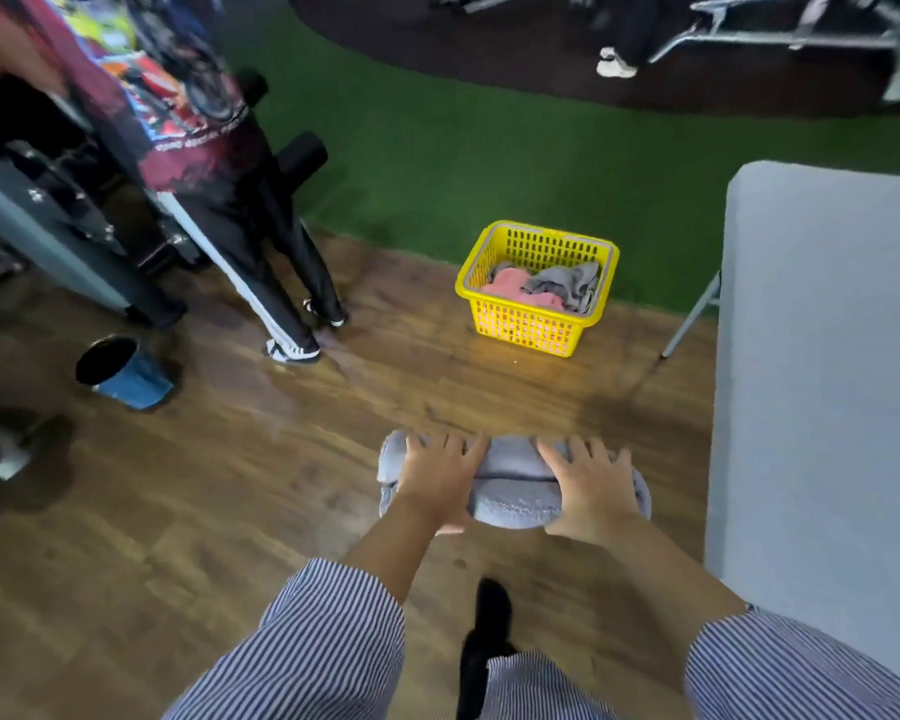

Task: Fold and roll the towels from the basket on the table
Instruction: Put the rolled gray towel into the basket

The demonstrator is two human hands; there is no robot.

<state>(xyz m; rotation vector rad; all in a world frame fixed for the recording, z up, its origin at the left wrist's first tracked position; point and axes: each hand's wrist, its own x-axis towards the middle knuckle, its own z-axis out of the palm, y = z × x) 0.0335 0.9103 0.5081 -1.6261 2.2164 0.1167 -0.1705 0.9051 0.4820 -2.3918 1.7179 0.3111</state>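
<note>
— Two hands were what we saw first, both on one rolled grey-blue terry towel held out in the air above the brown wood-plank floor.

— And how did they hold it? We made out the left hand over the roll's left part, fingers spread across the top and bent down over the far side.

— Yes, and its thumb seemed tucked beneath, so we took it as gripping the roll. The right hand lay the same way on the right part, fingers curved over the top, the thumb side against the near edge of the cloth.

— Both forearms came out of blue-and-white striped sleeves, we noted.

— Where were the other towels?

— We found them in the yellow perforated plastic basket, which stood on the floor well ahead of the hands, close to the green turf strip. A crumpled pink towel and a crumpled grey towel lay inside it, touching.

— The pale grey folding table ran along the right, just beside the right hand.

— To the left we saw a standing person's dark trousers with white side stripes, and nearer us a blue bucket with a black inside on the planks.
</note>
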